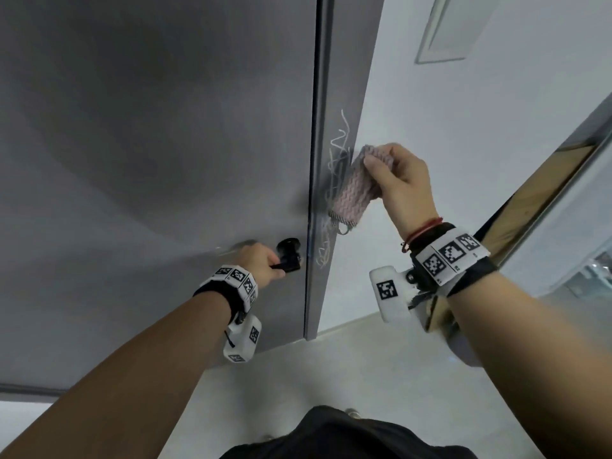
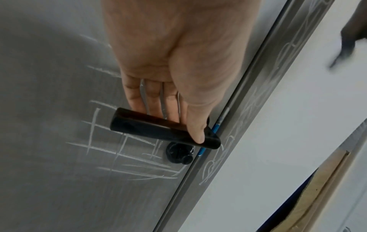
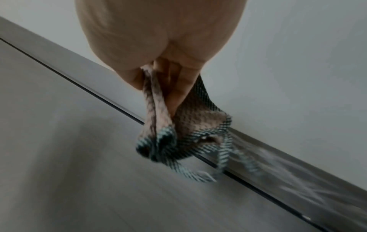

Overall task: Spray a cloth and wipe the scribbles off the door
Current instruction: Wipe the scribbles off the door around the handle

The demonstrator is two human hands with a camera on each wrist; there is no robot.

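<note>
Currently: your right hand [image 1: 402,180] pinches the folded cloth [image 1: 351,187] against the door frame [image 1: 334,94], on the scribbles [image 1: 331,180] running lengthwise up that strip. Your left hand [image 1: 261,263], beside the frame, grips the door handle [image 2: 158,127].

Looks like an indoor hallway or room entrance, maybe a flat or an office, can't really tell which. There's a grey door [image 1: 149,144] with a black lever handle [image 2: 158,128] and a small lock knob [image 2: 179,153] under it, a grey frame [image 1: 344,94], plain white walls [image 1: 463,134], a pale floor [image 1: 298,376] and a framed panel [image 1: 447,28] set into the wall.
</note>
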